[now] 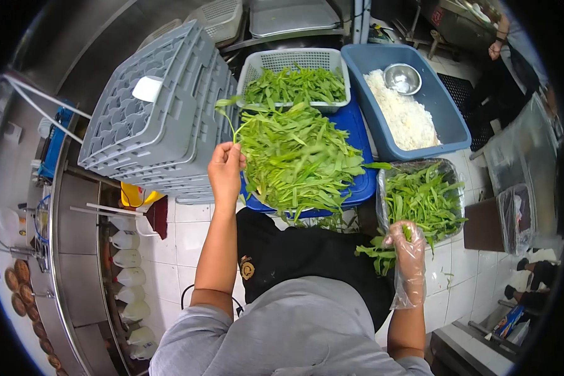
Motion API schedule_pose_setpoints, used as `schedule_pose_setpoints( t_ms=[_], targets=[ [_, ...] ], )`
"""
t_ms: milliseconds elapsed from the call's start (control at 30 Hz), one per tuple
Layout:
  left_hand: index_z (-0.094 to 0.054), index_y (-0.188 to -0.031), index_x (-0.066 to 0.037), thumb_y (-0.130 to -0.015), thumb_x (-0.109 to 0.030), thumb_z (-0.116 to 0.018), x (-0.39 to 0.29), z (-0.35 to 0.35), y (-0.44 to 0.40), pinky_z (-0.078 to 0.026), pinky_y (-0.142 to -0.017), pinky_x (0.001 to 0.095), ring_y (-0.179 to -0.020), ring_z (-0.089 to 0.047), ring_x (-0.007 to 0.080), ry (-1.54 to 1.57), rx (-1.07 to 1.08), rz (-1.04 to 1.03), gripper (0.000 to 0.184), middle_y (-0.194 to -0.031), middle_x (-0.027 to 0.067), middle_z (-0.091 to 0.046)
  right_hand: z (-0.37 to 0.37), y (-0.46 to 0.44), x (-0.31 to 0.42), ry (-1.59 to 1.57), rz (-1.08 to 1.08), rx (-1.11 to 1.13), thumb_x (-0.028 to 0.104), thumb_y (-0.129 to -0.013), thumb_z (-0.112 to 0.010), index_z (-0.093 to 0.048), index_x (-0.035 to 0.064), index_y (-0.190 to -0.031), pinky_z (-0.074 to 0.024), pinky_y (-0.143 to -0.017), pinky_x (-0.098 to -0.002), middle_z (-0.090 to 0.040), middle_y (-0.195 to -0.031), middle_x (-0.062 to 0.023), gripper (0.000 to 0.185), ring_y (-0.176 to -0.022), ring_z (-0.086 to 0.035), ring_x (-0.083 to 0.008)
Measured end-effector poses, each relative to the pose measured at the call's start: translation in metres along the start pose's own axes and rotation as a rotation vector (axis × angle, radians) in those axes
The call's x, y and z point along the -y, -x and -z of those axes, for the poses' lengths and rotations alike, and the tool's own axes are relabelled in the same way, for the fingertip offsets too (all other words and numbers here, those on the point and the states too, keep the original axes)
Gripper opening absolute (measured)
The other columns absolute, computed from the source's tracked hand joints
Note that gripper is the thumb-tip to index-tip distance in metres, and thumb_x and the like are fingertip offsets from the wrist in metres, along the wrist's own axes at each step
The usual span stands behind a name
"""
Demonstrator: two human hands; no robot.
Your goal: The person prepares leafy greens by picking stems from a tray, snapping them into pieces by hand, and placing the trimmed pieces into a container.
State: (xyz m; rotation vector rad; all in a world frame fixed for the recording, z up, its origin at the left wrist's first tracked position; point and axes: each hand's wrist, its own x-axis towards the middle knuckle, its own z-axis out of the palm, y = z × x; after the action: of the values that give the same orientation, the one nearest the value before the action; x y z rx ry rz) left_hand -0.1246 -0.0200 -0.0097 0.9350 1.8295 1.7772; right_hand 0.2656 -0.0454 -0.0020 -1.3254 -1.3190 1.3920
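My bare left hand (225, 164) pinches a single leafy green stem (234, 125) by its lower end, left of a big heap of leafy greens (304, 156). The heap rests over a blue lid (360, 182); what lies directly under it is mostly hidden. A clear plastic glove covers my right hand (408, 244), which is closed around a small bunch of leafy greens (379, 252) above my lap. Just beyond that hand, a plastic-lined tub (383, 210) holds more cut greens. Behind the heap, a pale perforated basket (294, 56) contains greens too.
Stacked grey dish racks (169, 135) stand at the left, with a white cup (147, 89) on top. A blue-grey tub (445, 119) at the back right holds white rice (401, 116) and a metal bowl (402, 79). Another person (514, 47) stands at the far right.
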Motion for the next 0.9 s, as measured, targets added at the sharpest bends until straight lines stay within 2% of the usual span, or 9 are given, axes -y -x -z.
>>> schedule_pose_setpoints(
  t_ms=[267, 333, 433, 533, 567, 667, 767, 833, 900],
  targets=[
    [-0.061, -0.098, -0.004, -0.096, -0.019, -0.056, 0.004, -0.021, 0.014, -0.043, -0.059, 0.0228, -0.065, -0.055, 0.0096, 0.296, 0.218, 0.288, 0.016, -0.075, 0.0022, -0.06, -0.029, -0.002, 0.002, 0.087, -0.003, 0.033, 0.011, -0.088, -0.062, -0.063, 0.0053, -0.1, -0.0455, -0.065, -0.0287, -0.06, -0.074, -0.0015, 0.013, -0.067, -0.055, -0.0115],
    [-0.061, -0.1, -0.003, -0.095, -0.017, -0.056, 0.0, -0.032, 0.027, -0.043, -0.061, 0.0237, -0.067, -0.055, 0.0104, 0.275, 0.294, 0.319, 0.016, -0.078, 0.0034, -0.061, -0.041, -0.006, 0.017, 0.267, 0.324, 0.049, 0.009, -0.084, -0.066, -0.063, 0.0067, -0.1, -0.048, -0.07, -0.0347, -0.063, -0.082, -0.0057, 0.017, -0.074, -0.061, -0.0207],
    [-0.063, -0.1, -0.002, -0.091, -0.016, -0.058, -0.004, -0.052, 0.059, -0.044, -0.061, 0.0236, -0.067, -0.055, 0.0093, 0.142, 0.413, 0.358, 0.018, -0.078, 0.0021, -0.062, -0.051, -0.011, 0.035, 0.417, 0.466, 0.186, 0.006, -0.075, -0.071, -0.063, 0.0096, -0.104, -0.0497, -0.079, -0.04, -0.066, -0.095, -0.0122, 0.03, -0.088, -0.062, -0.0354],
    [-0.069, -0.097, -0.005, -0.091, -0.018, -0.059, -0.012, -0.072, 0.102, -0.043, -0.063, 0.0215, -0.069, -0.054, 0.0047, 0.025, 0.695, 0.304, 0.018, -0.08, -0.0024, -0.063, -0.059, -0.019, 0.061, 0.626, 0.781, 0.23, -0.002, -0.067, -0.073, -0.064, 0.0095, -0.104, -0.0481, -0.084, -0.0384, -0.063, -0.107, -0.0109, 0.04, -0.103, -0.059, -0.0304],
    [-0.069, -0.098, -0.005, -0.091, -0.017, -0.058, -0.001, -0.078, 0.114, -0.043, -0.063, 0.0214, -0.069, -0.053, 0.0041, 0.059, 0.757, 0.313, 0.018, -0.081, -0.0026, -0.064, -0.062, -0.021, 0.063, 0.675, 0.779, 0.218, -0.002, -0.061, -0.075, -0.063, 0.0117, -0.108, -0.0482, -0.083, -0.0404, -0.062, -0.111, -0.0084, 0.051, -0.104, -0.058, -0.0305],
    [-0.069, -0.1, -0.006, -0.093, -0.019, -0.057, -0.023, -0.087, 0.133, -0.045, -0.065, 0.0233, -0.071, -0.054, 0.0053, 0.059, 0.882, 0.452, 0.019, -0.086, -0.0007, -0.065, -0.057, -0.028, 0.041, 0.772, 0.735, 0.259, 0.0, -0.064, -0.072, -0.064, 0.0111, -0.105, -0.0492, -0.076, -0.0417, -0.065, -0.1, -0.0109, 0.044, -0.086, -0.061, -0.0311],
    [-0.069, -0.103, -0.005, -0.094, -0.025, -0.059, -0.028, -0.08, 0.126, -0.046, -0.068, 0.0243, -0.076, -0.057, 0.0063, 0.079, 1.03, 0.438, 0.024, -0.092, 0.0011, -0.065, -0.037, -0.021, 0.032, 0.899, 0.574, 0.155, 0.01, -0.076, -0.069, -0.066, 0.0113, -0.103, -0.0488, -0.076, -0.0425, -0.067, -0.092, -0.0109, 0.027, -0.085, -0.061, -0.0315],
    [-0.069, -0.105, -0.004, -0.094, -0.029, -0.061, -0.021, -0.068, 0.104, -0.048, -0.073, 0.026, -0.084, -0.059, 0.0094, 0.008, 0.87, 0.285, 0.028, -0.096, 0.0035, -0.065, -0.015, -0.02, 0.009, 0.864, 0.51, 0.051, 0.015, -0.082, -0.067, -0.066, 0.0109, -0.1, -0.0485, -0.076, -0.0413, -0.068, -0.09, -0.0108, 0.019, -0.085, -0.062, -0.0304],
    [-0.069, -0.1, -0.002, -0.093, -0.024, -0.062, -0.001, -0.052, 0.057, -0.049, -0.085, 0.0343, -0.091, -0.065, 0.024, -0.309, 0.516, -0.158, 0.024, -0.098, 0.0128, -0.068, 0.002, -0.017, 0.01, 0.584, 0.359, 0.028, 0.018, -0.087, -0.065, -0.065, 0.0089, -0.097, -0.048, -0.079, -0.039, -0.069, -0.092, -0.0106, 0.014, -0.085, -0.064, -0.0264]
  ],
)
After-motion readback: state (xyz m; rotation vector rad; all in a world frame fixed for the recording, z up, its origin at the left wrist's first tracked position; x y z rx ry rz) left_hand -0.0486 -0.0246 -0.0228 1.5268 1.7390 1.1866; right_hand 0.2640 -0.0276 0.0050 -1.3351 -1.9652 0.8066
